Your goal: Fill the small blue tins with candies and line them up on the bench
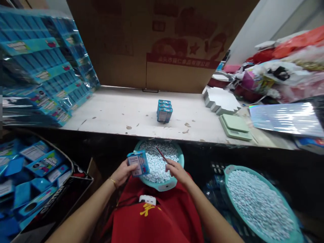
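Observation:
My left hand (124, 172) grips a small blue printed carton (138, 164), its thumb across the front, over the left side of a turquoise basin (169, 185). Small pale-blue and white pellets (158, 167) fill that basin, which sits at my lap. Over its right side, my right hand (177, 171) is closed on a thin dark-red stick (161, 154) that slants up to the left. I cannot make out what the stick is. On the table ahead stands a short row of matching blue cartons (164, 114).
Wrapped stacks of blue cartons (45, 67) stand at left, above a box of loose cartons (40, 165). A large cardboard box (177, 74) blocks the back. At right are white cards (222, 101), a green scale (235, 126) and a second pellet-filled basin (229, 189).

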### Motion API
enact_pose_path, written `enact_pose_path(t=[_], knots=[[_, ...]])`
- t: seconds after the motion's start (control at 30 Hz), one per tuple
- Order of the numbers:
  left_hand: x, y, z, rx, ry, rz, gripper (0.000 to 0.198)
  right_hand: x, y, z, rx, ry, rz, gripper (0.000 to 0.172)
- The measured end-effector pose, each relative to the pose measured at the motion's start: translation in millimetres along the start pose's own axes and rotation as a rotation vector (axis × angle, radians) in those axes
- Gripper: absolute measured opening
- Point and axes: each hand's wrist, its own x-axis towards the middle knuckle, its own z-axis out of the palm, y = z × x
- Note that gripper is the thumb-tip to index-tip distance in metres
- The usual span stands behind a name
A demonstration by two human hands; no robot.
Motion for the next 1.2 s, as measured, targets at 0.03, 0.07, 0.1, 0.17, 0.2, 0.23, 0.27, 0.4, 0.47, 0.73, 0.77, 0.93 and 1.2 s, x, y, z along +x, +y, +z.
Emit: enact_pose_path(t=[0.03, 0.07, 0.1, 0.17, 0.2, 0.23, 0.27, 0.4, 0.47, 0.73, 0.77, 0.93, 1.2], knots=[[7, -3, -1.4, -0.046, 0.046, 0.007, 0.041, -2, 13, -12, -0.147, 0.017, 0.043, 0.040], [15, -6, -2.5, -0.073, 0.082, 0.009, 0.041, -4, 25, -22, -0.323, 0.045, 0.070, 0.040], [23, -9, -3.2, -0.078, 0.106, 0.011, 0.042, -6, 35, -31, -0.507, 0.073, 0.090, 0.040], [38, -15, -2.9, -0.057, 0.139, 0.027, 0.042, -9, 50, -41, -0.828, 0.102, 0.116, 0.039], [45, -18, -2.0, -0.036, 0.147, 0.040, 0.042, -8, 54, -42, -0.942, 0.105, 0.117, 0.039], [51, -21, -0.4, -0.012, 0.151, 0.052, 0.042, -6, 57, -40, -1.021, 0.109, 0.104, 0.038], [57, -25, 1.6, 0.009, 0.152, 0.058, 0.043, -1, 59, -35, -1.063, 0.116, 0.082, 0.038], [74, -41, 14.4, 0.040, 0.147, 0.054, 0.043, 31, 60, 7, -0.995, 0.114, 0.010, 0.039], [80, -46, 22.9, 0.029, 0.129, 0.032, 0.044, 48, 59, 32, -0.940, 0.129, 0.021, 0.041], [66, -30, 30.3, 0.028, 0.015, 0.024, 0.043, 62, 68, 48, -0.582, 0.210, -0.028, 0.039], [61, -25, 25.0, 0.043, 0.023, 0.056, 0.043, 59, 69, 43, -0.557, 0.206, -0.040, 0.039], [44, -7, -3.9, 0.293, 0.146, 0.253, 0.046, 40, 60, 11, -0.518, 0.217, -0.116, 0.036], [51, -10, 15.6, 0.641, 0.125, 0.387, 0.039, 8, -1, -39, -0.579, 0.170, -0.243, 0.033]])
